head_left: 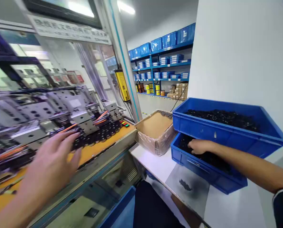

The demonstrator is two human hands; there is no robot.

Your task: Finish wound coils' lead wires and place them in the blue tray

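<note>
My left hand [57, 158] is held over the yellow deck [91, 153] of the machine, blurred, its fingers parted and nothing visible in them. Just beyond its fingertips a row of small black round parts [103, 134] lies along the deck. My right hand [202, 146] reaches down into the lower blue bin [198, 169], among loose black pieces [185, 144]. Its fingers are curled, and their tips are hidden, so I cannot make out what they hold.
An upper blue bin [217, 133], full of small black parts, overhangs the lower one. Beside them stands a plastic-wrapped cardboard box [155, 142] on a white table [153, 161]. A metal frame post [123, 60] carries a yellow device [122, 85]. Blue shelves [172, 65] are farther back.
</note>
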